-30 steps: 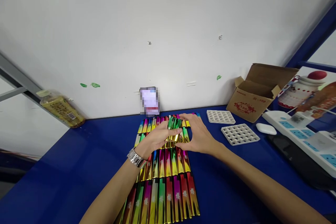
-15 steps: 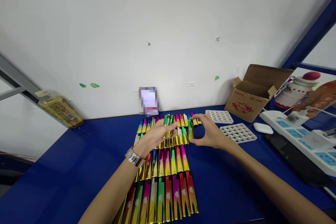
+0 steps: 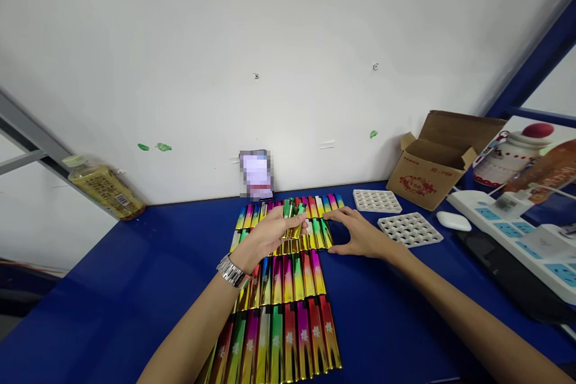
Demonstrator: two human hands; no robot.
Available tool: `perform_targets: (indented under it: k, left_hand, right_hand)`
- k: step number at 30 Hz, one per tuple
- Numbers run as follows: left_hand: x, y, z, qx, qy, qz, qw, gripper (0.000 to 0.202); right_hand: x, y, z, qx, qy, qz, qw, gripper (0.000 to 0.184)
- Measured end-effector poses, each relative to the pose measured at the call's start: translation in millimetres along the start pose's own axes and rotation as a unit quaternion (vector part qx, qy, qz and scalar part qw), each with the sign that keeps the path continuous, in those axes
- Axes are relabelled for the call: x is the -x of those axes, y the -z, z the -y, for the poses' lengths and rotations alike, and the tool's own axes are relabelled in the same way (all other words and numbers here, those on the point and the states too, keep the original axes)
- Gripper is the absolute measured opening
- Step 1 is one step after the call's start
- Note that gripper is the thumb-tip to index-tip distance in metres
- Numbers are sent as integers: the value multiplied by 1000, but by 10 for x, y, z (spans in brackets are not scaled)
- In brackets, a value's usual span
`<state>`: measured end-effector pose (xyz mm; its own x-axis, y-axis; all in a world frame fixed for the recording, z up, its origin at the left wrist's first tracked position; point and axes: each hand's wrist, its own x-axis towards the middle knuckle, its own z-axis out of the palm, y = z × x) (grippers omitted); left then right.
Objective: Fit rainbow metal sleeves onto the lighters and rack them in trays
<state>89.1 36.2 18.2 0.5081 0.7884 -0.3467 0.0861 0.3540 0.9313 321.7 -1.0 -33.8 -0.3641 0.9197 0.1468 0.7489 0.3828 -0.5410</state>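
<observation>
Shiny lighters fading from bright colours to gold lie side by side in several rows on the blue table (image 3: 166, 288). My left hand (image 3: 265, 233), with a metal watch at its wrist, is closed around a few green-and-gold lighters (image 3: 297, 229) above the second row from the back. At that row's right end, my right hand (image 3: 360, 234) spans a green-and-gold lighter (image 3: 325, 234) lengthwise. Its forefinger is at the lighter's far end and its thumb at the near end. The nearest row holds larger-looking lighters (image 3: 288, 342) with a white printed mark.
A phone (image 3: 256, 174) with a blurred screen leans on the wall behind the rows. To the right are two white perforated trays (image 3: 409, 229), an open cardboard box (image 3: 418, 174), a white case (image 3: 453, 221), a black pouch (image 3: 508, 276) and a power strip (image 3: 508, 228). A bottle (image 3: 105, 189) leans far left.
My right hand has brought the green-and-gold lighter down and laid it against the right end of the second row. In my left hand the held lighters have fanned slightly apart.
</observation>
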Motion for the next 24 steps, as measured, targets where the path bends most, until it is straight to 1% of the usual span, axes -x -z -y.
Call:
perform_targets:
  k: [5,7,9,11,14,15,17,21,24]
  left_hand:
    - [16,-13,8,-32,-2,3,999,30]
    - [26,-24,16,-44,2,-2,999,32]
    - [33,-46,27,-44,4,-3,999,32]
    - [31,-77,42,-30,-1,10,1000,30]
    - [16,-139,65,-12,-31,42,999,29]
    - [9,-160,72,-12,-41,48,998,30]
    - [-2,-195,80,-15,-50,49,997,31]
    - [-10,-227,77,-12,-46,36,998,32]
    - [1,-236,55,10,-25,39,999,34]
  right_hand:
    - [-19,49,20,2,14,9,1000,62]
    - [-23,69,74,-12,22,-14,1000,55]
    - [-26,75,156,-21,31,-59,998,51]
    - [-28,61,259,-13,47,-101,994,58]
    - [-29,13,417,11,78,-133,988,75]
    - [-29,-7,460,19,86,-138,986,76]
    - [-31,-40,524,39,96,-146,984,74]
    - [-29,-59,546,90,121,-163,975,64]
    - [-8,-16,467,96,128,-174,972,61]
